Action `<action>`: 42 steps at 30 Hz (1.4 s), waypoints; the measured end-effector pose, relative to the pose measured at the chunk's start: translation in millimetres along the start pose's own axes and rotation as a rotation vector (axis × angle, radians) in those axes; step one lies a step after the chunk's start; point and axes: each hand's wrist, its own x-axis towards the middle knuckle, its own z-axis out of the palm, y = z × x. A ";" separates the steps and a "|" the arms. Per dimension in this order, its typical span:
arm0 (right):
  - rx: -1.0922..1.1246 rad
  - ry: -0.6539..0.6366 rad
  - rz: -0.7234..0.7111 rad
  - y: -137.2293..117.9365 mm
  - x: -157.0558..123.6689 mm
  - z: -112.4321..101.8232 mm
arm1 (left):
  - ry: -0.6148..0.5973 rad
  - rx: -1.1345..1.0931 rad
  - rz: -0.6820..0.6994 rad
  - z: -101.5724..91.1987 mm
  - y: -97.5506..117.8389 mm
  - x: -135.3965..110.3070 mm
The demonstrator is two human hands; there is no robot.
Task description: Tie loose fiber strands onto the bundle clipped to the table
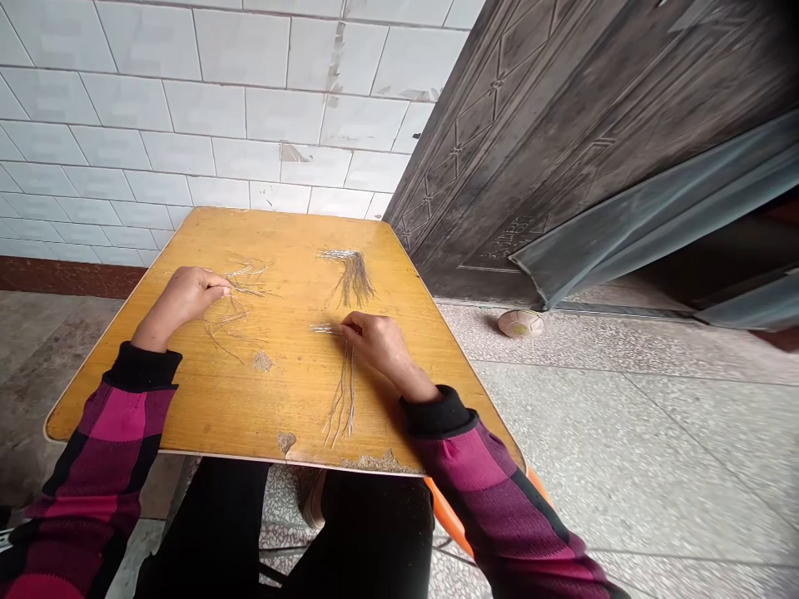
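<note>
On a yellow wooden tabletop (187, 408), the right hand (380, 345) pinches pale thin strands (344, 399) that run toward the person. The curled left hand (184, 299) touches a loose strand tangle (234, 320), its grip unclear.

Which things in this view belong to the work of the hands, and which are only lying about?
Belong to the work:
- thin silvery fibre strands under the right hand
- thin silvery fibre strands by the left hand
- fanned silvery fibre bundle
- yellow wooden tabletop

Lying about:
- small round pale ball
- dark embossed door
</note>
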 end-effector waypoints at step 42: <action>0.031 0.016 -0.019 4.4 2.2 3.3 | 0.142 0.892 0.240 -49.2 63.6 -4.3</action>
